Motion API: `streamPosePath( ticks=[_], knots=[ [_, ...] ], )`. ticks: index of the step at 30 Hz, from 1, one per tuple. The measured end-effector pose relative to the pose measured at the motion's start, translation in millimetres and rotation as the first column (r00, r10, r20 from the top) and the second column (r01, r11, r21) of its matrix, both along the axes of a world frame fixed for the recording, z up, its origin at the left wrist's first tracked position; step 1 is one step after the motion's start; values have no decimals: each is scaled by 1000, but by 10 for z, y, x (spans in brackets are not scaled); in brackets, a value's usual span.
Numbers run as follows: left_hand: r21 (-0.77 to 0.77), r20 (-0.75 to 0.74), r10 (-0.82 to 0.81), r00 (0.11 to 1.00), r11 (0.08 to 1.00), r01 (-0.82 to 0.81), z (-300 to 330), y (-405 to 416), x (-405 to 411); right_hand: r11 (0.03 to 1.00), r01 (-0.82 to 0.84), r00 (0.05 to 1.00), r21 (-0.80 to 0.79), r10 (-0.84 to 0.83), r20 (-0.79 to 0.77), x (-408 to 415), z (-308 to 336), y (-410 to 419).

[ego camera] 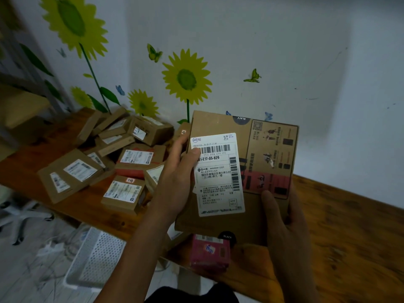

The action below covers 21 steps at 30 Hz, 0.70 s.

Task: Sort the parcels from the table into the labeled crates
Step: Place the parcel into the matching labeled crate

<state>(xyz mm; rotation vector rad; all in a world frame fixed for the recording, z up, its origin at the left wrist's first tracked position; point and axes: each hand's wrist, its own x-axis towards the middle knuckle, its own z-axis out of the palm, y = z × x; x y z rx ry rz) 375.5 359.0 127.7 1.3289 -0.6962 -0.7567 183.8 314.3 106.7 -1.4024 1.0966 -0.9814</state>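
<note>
Labelled brown parcel held centre frame; more parcels heaped left (crate lower left, seemingly unlabelled).

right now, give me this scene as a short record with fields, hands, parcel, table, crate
left hand: grips box at its left edge, thumb on label
right hand: grips box at lower right
box: held up above table, label facing camera
pile: cardboard parcels heaped at table's left
pink parcel: on table under box
crate: white, on floor left of table
</note>
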Motion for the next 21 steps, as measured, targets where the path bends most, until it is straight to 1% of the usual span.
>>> streamPosePath(
  ticks=[5, 13, 21],
  knots=[
    [-12, -9, -35, 999, 999, 35, 6, 16, -29, 1000, 22, 1000, -16, -22, 17, -23, -17, 8],
    [-47, -46, -106, 993, 993, 104, -5, 60, -66, 999, 43, 999, -31, -43, -8, -52, -52, 4],
    [-82, -55, -129, 990, 989, 124, -36, 73, -90, 997, 63, 998, -39, -63, 9, -59, -115, -18]
  ],
)
